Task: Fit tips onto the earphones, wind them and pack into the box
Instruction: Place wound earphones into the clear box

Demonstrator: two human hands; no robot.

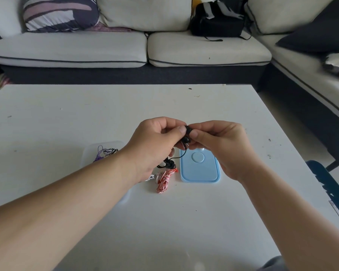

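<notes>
Above the middle of the white table (67,118), my left hand (155,141) and my right hand (219,145) meet and both pinch the earbuds of black earphones (186,136). Their thin black cable hangs down to a small dark bundle (167,164) by my left wrist. On the table below lies a wound red-and-white earphone cable (164,179). A clear plastic box (104,151) stands to the left, partly hidden by my left forearm, with purple and black-and-white cables inside. The light blue lid (200,169) lies flat under my right hand.
A white sofa (110,49) runs along the far side and the right of the table, with a striped cushion (59,12) and a black bag (217,20) on it. A blue object (329,184) sits past the table's right edge.
</notes>
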